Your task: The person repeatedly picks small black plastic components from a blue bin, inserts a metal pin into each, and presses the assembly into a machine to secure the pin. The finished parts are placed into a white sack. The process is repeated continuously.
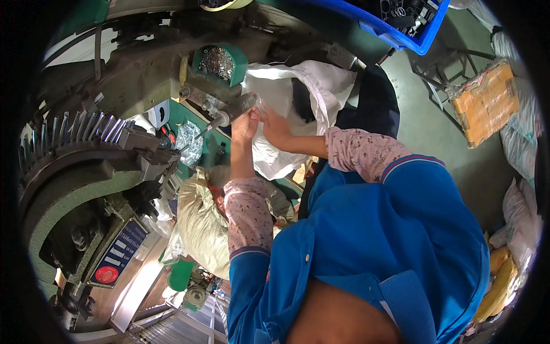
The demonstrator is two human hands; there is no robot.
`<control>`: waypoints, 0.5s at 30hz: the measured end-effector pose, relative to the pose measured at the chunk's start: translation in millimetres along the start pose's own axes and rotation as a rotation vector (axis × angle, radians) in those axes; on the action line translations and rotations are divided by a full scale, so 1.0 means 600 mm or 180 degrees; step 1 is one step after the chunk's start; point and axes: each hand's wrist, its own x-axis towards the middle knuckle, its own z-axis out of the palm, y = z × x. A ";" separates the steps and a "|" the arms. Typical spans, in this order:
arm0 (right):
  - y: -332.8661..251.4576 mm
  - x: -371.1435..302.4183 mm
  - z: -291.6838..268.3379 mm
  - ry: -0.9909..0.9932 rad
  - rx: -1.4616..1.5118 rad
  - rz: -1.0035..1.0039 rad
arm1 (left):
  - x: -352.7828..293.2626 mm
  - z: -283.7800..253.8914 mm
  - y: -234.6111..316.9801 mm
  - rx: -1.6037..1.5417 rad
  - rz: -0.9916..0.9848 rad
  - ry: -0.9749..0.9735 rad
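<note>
Both hands are meeting at a small clear piece point(260, 106): the left hand point(245, 127) and right hand point(276, 129) are pinching it closed. Just beyond the grip, the machine's metal spindle point(226, 112) is risking a snagged finger; farther off, the green tray of small parts point(219, 62) could be knocked over.

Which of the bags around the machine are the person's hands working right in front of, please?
The white bag at top centre: both the left hand and right hand are against it. The beige sack lies lower, beside the left forearm, and the small clear bag is further left.
</note>
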 end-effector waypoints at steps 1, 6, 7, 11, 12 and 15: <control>0.002 0.000 0.013 0.0093 0.0256 -0.0061 | 0.007 -0.011 0.009 -0.0078 -0.0119 -0.0343; -0.006 -0.006 0.054 0.0632 0.0573 -0.0182 | 0.001 0.015 0.045 0.0630 -0.0336 -0.0351; -0.009 -0.007 0.059 0.0640 0.0654 -0.0135 | 0.004 0.012 0.050 0.0771 -0.0358 -0.0411; -0.026 -0.008 0.076 0.0518 0.0960 0.0403 | 0.016 -0.014 0.044 0.2284 0.0758 -0.0768; -0.023 0.003 0.080 0.0469 0.1109 0.0472 | 0.008 0.011 0.056 0.1805 0.0357 -0.0761; -0.011 0.004 0.083 0.0289 0.1116 0.0630 | -0.003 0.009 0.056 0.1329 0.0045 -0.0746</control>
